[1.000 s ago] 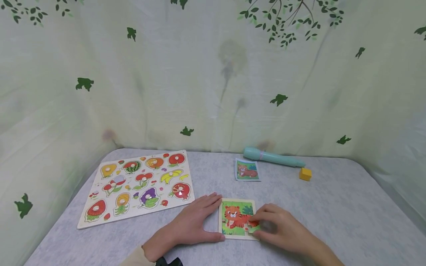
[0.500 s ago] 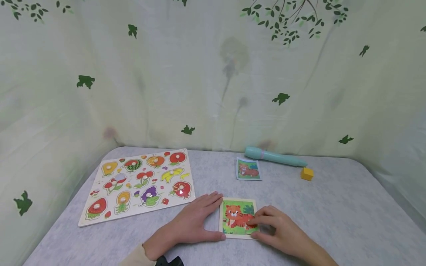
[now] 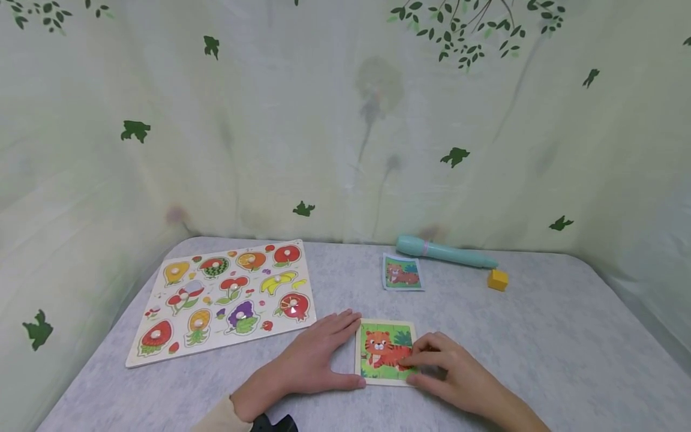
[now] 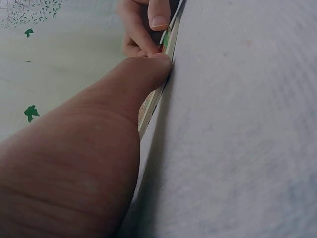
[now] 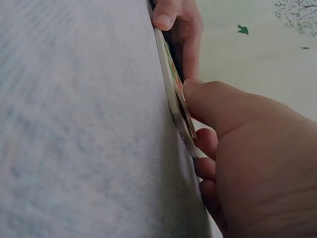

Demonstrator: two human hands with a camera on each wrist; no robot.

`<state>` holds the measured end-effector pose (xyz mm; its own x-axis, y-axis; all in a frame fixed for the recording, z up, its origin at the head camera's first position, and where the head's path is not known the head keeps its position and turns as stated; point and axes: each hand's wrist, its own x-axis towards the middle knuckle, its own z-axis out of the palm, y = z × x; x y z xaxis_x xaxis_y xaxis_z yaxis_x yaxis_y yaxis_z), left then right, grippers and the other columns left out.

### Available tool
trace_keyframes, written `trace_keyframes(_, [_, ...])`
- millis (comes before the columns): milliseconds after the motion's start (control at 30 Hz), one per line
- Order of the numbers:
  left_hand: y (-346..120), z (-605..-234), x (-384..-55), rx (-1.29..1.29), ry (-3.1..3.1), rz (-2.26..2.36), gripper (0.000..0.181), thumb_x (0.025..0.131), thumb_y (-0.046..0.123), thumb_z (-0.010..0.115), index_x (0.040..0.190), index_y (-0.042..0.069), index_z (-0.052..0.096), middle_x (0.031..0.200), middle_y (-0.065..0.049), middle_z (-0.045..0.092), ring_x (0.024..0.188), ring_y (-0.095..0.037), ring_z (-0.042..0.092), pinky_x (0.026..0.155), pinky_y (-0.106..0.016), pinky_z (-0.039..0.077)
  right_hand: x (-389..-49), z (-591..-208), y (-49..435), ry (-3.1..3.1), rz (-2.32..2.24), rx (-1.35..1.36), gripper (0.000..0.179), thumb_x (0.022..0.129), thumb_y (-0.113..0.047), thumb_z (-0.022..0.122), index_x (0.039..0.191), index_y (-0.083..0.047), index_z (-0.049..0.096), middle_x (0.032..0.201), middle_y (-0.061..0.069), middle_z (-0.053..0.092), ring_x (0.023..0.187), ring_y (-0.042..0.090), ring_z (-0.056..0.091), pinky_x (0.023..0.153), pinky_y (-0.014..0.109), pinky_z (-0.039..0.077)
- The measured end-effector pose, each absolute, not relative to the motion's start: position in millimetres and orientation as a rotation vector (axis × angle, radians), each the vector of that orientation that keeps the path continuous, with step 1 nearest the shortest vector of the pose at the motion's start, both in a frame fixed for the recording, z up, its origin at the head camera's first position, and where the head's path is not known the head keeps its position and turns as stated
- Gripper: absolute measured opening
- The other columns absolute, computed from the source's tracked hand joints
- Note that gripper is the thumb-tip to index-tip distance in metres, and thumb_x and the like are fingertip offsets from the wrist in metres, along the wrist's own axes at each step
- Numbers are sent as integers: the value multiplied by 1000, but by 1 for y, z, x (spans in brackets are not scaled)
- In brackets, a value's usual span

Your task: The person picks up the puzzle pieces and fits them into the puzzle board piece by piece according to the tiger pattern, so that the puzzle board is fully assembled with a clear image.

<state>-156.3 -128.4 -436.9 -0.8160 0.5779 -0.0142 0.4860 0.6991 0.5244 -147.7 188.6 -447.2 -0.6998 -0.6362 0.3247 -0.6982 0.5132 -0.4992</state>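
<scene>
A small wooden jigsaw board (image 3: 385, 382) with an orange tiger picture lies on the table. My left hand (image 3: 312, 355) rests along its left side, fingers extended at the upper corner and thumb at the lower one. At the lower right, my right hand (image 3: 459, 372) pinches a puzzle piece (image 5: 190, 123). In the right wrist view that piece is tilted, its near end raised above the board's rim (image 5: 179, 123). The thumb bears on the piece, and fingertips are at its raised end. In the head view the right fingers hide part of the board's right side.
A white fruit peg puzzle (image 3: 216, 300) lies at the left, near my left hand. Behind the jigsaw are a small tiger picture card (image 3: 403, 274), a teal baton-like object (image 3: 448, 252) and a yellow cube (image 3: 498, 280). A printed curtain (image 3: 345, 120) hangs behind the table.
My right hand has shifted slightly left with the piece, which now lines up more closely with the tiger picture at the lower right. The left hand has stayed on the board's left side.
</scene>
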Motion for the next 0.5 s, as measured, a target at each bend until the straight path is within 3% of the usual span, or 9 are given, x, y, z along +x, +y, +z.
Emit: trace_keyframes(500, [-129, -438, -157, 865, 2715, 789, 101, 84, 74, 67, 161, 18, 37, 168, 6, 32, 157, -19, 26, 125, -53, 28, -146, -443, 186, -2694, 907, 1122, 21, 98, -34, 72, 118, -33, 78, 111, -22, 58, 98, -1, 53, 81, 24, 54])
